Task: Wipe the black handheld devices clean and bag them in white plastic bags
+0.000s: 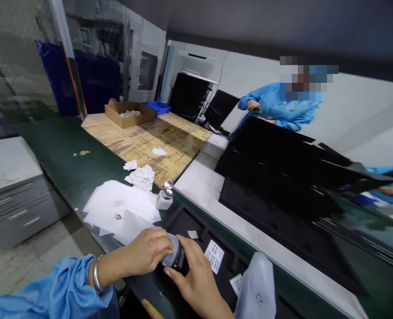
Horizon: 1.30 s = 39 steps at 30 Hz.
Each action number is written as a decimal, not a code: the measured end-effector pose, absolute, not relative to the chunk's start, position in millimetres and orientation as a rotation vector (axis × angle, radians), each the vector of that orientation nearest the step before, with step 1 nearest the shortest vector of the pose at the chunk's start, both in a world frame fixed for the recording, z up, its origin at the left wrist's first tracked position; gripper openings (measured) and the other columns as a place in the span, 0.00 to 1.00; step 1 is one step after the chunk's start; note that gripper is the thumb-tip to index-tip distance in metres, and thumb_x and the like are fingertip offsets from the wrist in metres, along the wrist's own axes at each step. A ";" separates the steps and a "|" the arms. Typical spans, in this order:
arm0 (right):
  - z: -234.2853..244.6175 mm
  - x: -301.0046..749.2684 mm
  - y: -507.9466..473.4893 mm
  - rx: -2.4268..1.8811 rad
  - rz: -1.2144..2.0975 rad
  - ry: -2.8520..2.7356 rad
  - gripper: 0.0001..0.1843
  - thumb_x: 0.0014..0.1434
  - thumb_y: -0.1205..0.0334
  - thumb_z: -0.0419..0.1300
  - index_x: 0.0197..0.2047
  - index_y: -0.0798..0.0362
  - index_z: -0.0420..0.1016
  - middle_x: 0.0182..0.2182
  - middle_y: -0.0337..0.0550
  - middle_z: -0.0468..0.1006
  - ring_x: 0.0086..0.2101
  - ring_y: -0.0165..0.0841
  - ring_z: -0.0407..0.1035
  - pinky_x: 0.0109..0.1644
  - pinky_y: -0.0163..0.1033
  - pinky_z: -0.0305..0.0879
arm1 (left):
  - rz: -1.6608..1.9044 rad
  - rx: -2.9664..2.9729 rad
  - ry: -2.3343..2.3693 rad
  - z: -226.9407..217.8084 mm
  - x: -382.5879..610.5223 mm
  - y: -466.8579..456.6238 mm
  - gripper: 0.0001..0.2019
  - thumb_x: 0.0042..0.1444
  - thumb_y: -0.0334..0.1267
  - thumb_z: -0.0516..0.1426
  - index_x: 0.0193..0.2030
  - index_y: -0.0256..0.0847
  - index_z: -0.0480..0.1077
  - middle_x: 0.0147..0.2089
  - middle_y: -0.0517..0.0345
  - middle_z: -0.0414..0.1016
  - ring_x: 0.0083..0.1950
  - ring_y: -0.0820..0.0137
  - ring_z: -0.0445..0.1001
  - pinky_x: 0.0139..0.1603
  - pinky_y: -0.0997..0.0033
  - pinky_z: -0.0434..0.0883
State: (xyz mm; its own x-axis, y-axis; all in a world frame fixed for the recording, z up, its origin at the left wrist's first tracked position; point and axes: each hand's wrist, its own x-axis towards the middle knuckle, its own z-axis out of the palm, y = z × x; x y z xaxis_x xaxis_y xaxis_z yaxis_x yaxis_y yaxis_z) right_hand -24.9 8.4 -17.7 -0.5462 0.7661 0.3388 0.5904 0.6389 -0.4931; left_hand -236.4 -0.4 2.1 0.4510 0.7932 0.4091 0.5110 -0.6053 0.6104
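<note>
My left hand (146, 253) and my right hand (196, 279) meet over a small dark part partly wrapped in a translucent grey bag (174, 257); both hands grip it at the near edge of the green bench (60, 150). The part sits above a black moulded tray (196, 226) with white barcode labels (214, 255) in its pockets. A second grey bag (258, 288) lies just right of my right hand. A silver bangle is on my left wrist.
White sheets (120, 208) and crumpled wipes (141, 177) lie left of a small white pump bottle (165, 196). A wooden board (150, 137) carries a cardboard box (128, 113) and blue bin (157, 106). Stacked black trays (283, 173) fill the right. A person in blue (279, 108) works behind them.
</note>
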 end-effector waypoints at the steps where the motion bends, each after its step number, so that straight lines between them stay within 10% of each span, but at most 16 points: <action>1: -13.8 -21.6 7.1 -1.062 0.471 -2.322 0.35 0.56 0.53 0.67 0.62 0.52 0.60 0.51 0.51 0.71 0.50 0.43 0.68 0.53 0.48 0.70 | 0.952 2.314 1.076 5.1 -232.8 -0.9 0.12 0.67 0.34 0.48 0.36 0.39 0.71 0.34 0.54 0.72 0.37 0.68 0.69 0.40 0.69 0.68; 5: 6.9 -1.3 2.2 -1.134 0.489 -2.240 0.34 0.55 0.54 0.67 0.61 0.53 0.61 0.52 0.53 0.71 0.51 0.44 0.67 0.55 0.49 0.68 | 0.924 2.442 1.061 12.5 -231.2 0.1 0.12 0.64 0.39 0.55 0.52 0.43 0.71 0.54 0.46 0.71 0.56 0.58 0.68 0.57 0.55 0.68; 9: 35.8 16.6 -3.2 -1.213 0.459 -2.219 0.35 0.52 0.54 0.70 0.59 0.52 0.62 0.52 0.53 0.71 0.51 0.45 0.67 0.55 0.50 0.67 | 0.743 2.602 1.124 3.8 -223.4 15.1 0.47 0.52 0.41 0.65 0.73 0.48 0.44 0.71 0.43 0.54 0.70 0.46 0.52 0.68 0.36 0.54; 17: 67.8 38.6 -15.5 -1.186 0.523 -2.119 0.57 0.48 0.39 0.69 0.72 0.48 0.45 0.64 0.54 0.59 0.62 0.47 0.57 0.64 0.53 0.59 | 1.107 2.357 0.874 -0.3 -149.4 35.2 0.45 0.55 0.33 0.58 0.73 0.47 0.36 0.65 0.42 0.61 0.64 0.52 0.64 0.64 0.46 0.64; 25: 43.6 58.1 -29.6 -1.168 0.676 -1.724 0.22 0.65 0.51 0.56 0.60 0.49 0.67 0.44 0.46 0.73 0.42 0.36 0.69 0.49 0.43 0.68 | 1.235 1.888 0.798 10.1 -105.6 25.6 0.46 0.56 0.48 0.61 0.73 0.43 0.36 0.51 0.48 0.70 0.44 0.62 0.75 0.48 0.59 0.74; 29: 36.8 62.6 -29.5 -1.161 0.706 -1.606 0.18 0.65 0.52 0.57 0.55 0.49 0.71 0.40 0.43 0.73 0.37 0.33 0.69 0.45 0.40 0.68 | 1.232 1.859 0.854 3.5 -95.0 24.3 0.45 0.55 0.45 0.61 0.72 0.44 0.39 0.57 0.46 0.66 0.50 0.61 0.71 0.52 0.58 0.71; 39: 16.5 96.9 -28.0 -1.181 0.902 -1.263 0.20 0.62 0.48 0.59 0.50 0.52 0.75 0.32 0.41 0.75 0.28 0.30 0.66 0.33 0.35 0.66 | 1.060 1.940 1.199 22.7 -67.2 45.0 0.24 0.59 0.28 0.46 0.63 0.39 0.55 0.35 0.55 0.72 0.36 0.65 0.73 0.38 0.65 0.69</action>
State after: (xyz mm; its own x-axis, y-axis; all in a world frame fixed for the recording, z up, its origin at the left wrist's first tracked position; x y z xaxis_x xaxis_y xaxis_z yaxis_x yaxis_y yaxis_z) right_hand 96.9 -28.0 16.5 0.1324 0.9670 0.2175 0.1080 0.2041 -0.9730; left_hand -67.2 45.0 22.7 0.2668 0.9128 0.3092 0.4188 -0.3987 0.8158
